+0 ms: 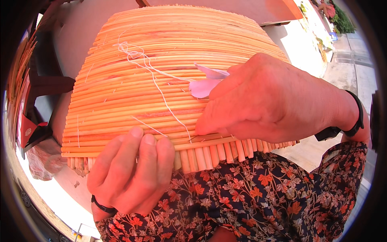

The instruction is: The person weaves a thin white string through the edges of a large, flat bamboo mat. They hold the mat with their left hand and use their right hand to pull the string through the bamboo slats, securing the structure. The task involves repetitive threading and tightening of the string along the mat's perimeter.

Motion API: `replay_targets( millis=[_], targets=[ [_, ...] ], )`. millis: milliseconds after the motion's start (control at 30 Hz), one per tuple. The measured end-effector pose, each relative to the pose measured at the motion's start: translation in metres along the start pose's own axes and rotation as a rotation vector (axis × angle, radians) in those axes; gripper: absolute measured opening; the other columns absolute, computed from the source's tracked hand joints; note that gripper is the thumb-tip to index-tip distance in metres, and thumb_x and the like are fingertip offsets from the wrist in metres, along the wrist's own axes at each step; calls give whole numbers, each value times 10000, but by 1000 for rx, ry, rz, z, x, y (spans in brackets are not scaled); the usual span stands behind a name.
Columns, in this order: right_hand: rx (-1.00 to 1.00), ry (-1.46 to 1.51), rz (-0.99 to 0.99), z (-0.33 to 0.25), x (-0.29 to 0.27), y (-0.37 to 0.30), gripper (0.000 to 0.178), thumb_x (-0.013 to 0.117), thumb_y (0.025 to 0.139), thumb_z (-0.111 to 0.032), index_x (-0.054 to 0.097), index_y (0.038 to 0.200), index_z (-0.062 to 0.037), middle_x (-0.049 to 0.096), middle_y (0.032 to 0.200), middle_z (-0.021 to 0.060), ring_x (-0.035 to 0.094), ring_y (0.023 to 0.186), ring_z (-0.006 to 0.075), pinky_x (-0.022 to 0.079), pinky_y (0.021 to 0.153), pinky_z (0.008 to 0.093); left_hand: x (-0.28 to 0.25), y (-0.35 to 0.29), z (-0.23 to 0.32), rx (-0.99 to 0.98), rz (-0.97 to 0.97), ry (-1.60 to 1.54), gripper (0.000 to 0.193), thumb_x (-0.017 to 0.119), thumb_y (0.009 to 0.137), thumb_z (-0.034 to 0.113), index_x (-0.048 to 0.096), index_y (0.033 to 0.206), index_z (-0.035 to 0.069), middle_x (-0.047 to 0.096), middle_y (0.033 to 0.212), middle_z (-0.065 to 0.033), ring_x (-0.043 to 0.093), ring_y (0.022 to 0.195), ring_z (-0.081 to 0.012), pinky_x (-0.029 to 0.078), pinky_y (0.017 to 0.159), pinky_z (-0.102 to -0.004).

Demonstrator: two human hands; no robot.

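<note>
Ribbed stalk mat [193, 40], looped thread [131, 51], left grip [131, 173] clasping mat, right grip [262, 101] pinching lilac scrap [202, 88]

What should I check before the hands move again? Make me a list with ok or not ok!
1. Left hand on the mat: ok, its fingertips rest at the near edge.
2. Pink scrap in the right hand: ok, it looks held, with two flaps sticking out.
3. White thread free of loops: not ok, loops are bunched on the mat's far left part.
4. Sticks side by side: ok, they lie in close rows.
5. Something sharp in the right fingertips: cannot tell, the hand hides too much.
</note>
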State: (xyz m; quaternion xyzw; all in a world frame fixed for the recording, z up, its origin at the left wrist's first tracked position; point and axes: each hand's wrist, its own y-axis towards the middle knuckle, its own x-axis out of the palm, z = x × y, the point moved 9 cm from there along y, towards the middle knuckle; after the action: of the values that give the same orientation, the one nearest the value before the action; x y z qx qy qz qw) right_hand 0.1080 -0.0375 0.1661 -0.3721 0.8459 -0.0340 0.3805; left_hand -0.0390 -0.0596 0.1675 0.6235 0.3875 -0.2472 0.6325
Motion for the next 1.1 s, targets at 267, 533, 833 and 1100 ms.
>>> replay_targets(
  millis=[267, 533, 833, 1100],
  targets=[
    [-16, -40, -7, -3, -1, 2, 140, 718, 880, -48, 745, 1016, -29, 730, 908, 135, 687, 870, 371, 547, 1005, 405, -3, -3, -1, 0, -58, -73, 203, 758, 835, 62, 756, 1024, -13, 704, 1013, -138, 734, 946, -318, 618, 736, -399],
    [-32, -68, 6, -3, -3, 7, 117, 693, 897, -43, 740, 1005, -51, 706, 876, 116, 671, 839, 363, 570, 860, 402, -3, -4, -7, -35, 2, -39, 204, 711, 779, 10, 762, 970, 63, 658, 1014, -76, 725, 931, -234, 602, 750, -331],
    [-42, -141, 9, -8, -8, 11, 140, 678, 867, 3, 740, 967, -73, 649, 829, 155, 595, 778, 398, 567, 857, 378, -8, 4, -5, -47, -18, -28, 140, 689, 834, 79, 767, 950, 62, 672, 957, -53, 731, 895, -225, 594, 723, -327],
    [-131, -231, -15, -19, -35, 7, 83, 686, 884, -22, 752, 929, -43, 696, 833, 122, 637, 731, 321, 566, 822, 369, -11, 30, -4, 67, 14, -21, 431, 738, 917, 392, 761, 994, -32, 694, 945, -131, 729, 857, -305, 600, 657, -391]
  ],
)
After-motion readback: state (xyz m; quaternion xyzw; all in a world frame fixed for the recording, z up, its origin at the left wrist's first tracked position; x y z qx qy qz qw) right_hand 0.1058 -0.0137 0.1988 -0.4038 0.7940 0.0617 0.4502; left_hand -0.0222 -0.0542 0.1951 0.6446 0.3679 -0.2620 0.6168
